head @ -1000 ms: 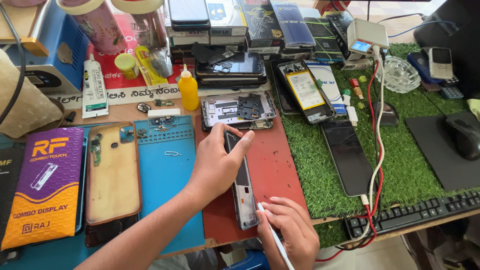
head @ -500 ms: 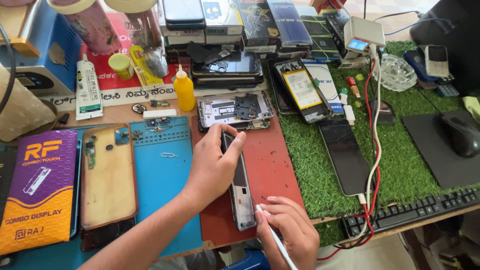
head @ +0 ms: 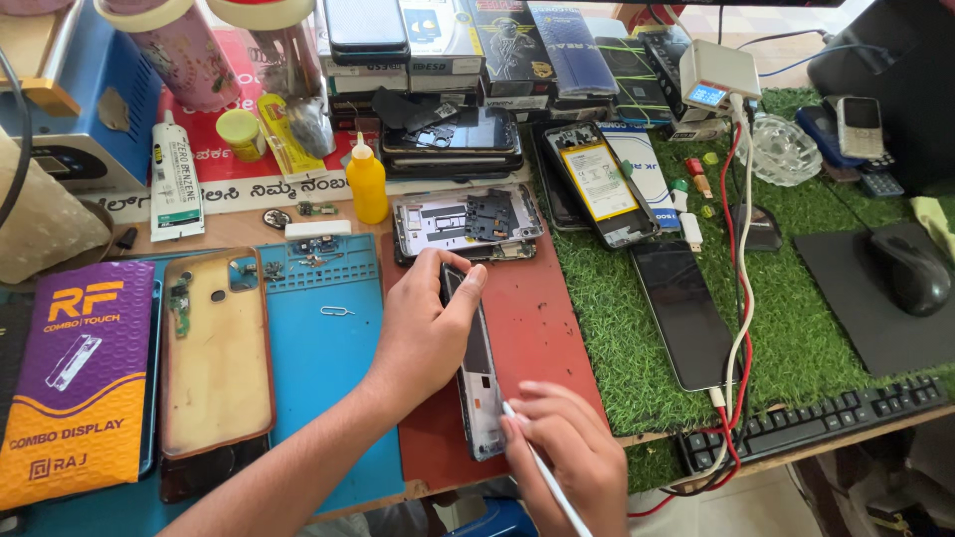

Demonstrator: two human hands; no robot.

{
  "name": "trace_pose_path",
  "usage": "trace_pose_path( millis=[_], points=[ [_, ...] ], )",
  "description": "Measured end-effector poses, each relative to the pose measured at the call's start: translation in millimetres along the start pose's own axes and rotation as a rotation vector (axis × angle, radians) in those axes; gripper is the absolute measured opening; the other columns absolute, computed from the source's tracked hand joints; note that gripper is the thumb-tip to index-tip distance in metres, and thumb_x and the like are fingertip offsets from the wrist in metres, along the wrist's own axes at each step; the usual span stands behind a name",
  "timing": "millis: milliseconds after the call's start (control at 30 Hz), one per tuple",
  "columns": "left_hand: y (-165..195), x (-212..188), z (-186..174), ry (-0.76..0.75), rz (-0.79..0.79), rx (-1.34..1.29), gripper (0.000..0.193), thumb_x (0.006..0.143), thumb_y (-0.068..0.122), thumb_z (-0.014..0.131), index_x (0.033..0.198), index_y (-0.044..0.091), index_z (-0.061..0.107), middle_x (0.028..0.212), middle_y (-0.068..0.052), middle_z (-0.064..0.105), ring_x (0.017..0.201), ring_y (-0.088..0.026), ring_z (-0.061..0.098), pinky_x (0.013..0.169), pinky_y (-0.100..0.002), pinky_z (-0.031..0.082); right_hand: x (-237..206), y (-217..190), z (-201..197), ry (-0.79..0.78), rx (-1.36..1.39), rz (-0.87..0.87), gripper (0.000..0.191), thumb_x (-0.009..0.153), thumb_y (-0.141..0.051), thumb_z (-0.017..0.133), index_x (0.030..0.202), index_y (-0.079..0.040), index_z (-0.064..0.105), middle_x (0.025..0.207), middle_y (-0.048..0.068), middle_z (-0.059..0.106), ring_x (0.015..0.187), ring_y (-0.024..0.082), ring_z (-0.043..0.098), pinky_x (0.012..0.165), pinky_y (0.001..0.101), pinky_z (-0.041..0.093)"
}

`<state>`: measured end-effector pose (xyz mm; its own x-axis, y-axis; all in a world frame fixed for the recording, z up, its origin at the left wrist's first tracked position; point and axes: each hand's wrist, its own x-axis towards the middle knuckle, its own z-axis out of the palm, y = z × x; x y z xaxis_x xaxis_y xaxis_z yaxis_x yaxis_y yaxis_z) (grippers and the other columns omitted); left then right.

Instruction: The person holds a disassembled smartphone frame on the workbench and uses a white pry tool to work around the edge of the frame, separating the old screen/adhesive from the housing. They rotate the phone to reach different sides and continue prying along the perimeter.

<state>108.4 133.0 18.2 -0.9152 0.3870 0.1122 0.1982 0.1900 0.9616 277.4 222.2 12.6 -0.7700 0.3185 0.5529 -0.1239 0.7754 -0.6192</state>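
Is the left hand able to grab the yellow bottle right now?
Probably yes. The left hand rests on the phone frame, and the yellow bottle stands just beyond it with only small loose parts between.

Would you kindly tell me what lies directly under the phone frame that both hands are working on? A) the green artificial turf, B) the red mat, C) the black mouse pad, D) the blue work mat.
B: the phone frame, steadied by the left hand while the right hand works at its lower end with a white tool, lies on the red mat.
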Motion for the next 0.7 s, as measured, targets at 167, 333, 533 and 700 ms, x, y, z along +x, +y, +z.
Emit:
trace_pose_path(
  millis=[167, 333, 533, 700],
  points=[
    [-1.3, 0.1, -0.3, 0.009, 0.029, 0.005, 0.023, 0.096, 0.027, 0.064, 0.097, 0.005, 0.062, 0.066, -0.008, 0.058, 0.058, -0.019, 0.055, 0.054, -0.037, 0.044, -8.6, 3.4, -3.0, 0.026, 0.077, 0.040, 0.013, 0.080, -0.002, 0.079, 0.076, -0.002, 0.067, 0.087, 0.010, 0.077, 0.099, 0.030, 0.078, 0.090, 0.0399, 0.061],
    [0.1, 2.1, -0.1, 0.011, 0.013, 0.003, 0.024, 0.095, 0.028, 0.065, 0.097, 0.005, 0.062, 0.065, -0.008, 0.058, 0.057, -0.019, 0.055, 0.054, -0.037, 0.044, 1.5, 10.5, -1.0, 0.031, 0.072, 0.052, 0.010, 0.083, -0.001, 0.075, 0.078, 0.000, 0.068, 0.086, 0.012, 0.076, 0.101, 0.031, 0.078, 0.089, 0.0392, 0.060],
    [-0.8, 1.1, 0.4, 0.032, 0.043, 0.023, 0.025, 0.095, 0.029, 0.066, 0.096, 0.004, 0.062, 0.062, -0.008, 0.055, 0.055, -0.019, 0.052, 0.052, -0.037, 0.042, 3.2, 7.7, -0.1, 0.049, 0.067, 0.055, 0.010, 0.086, -0.001, 0.074, 0.078, 0.000, 0.067, 0.085, 0.012, 0.075, 0.101, 0.031, 0.077, 0.090, 0.0395, 0.060],
    [-2.2, 0.5, 0.5, 0.022, 0.024, -0.015, 0.025, 0.094, 0.028, 0.066, 0.095, 0.004, 0.062, 0.059, -0.005, 0.056, 0.052, -0.016, 0.053, 0.049, -0.036, 0.041, 5.4, 8.3, 4.9, 0.056, 0.105, 0.011, 0.012, 0.089, 0.001, 0.070, 0.079, 0.001, 0.065, 0.086, 0.012, 0.075, 0.089, 0.026, 0.077, 0.101, 0.0431, 0.060]
  ],
)
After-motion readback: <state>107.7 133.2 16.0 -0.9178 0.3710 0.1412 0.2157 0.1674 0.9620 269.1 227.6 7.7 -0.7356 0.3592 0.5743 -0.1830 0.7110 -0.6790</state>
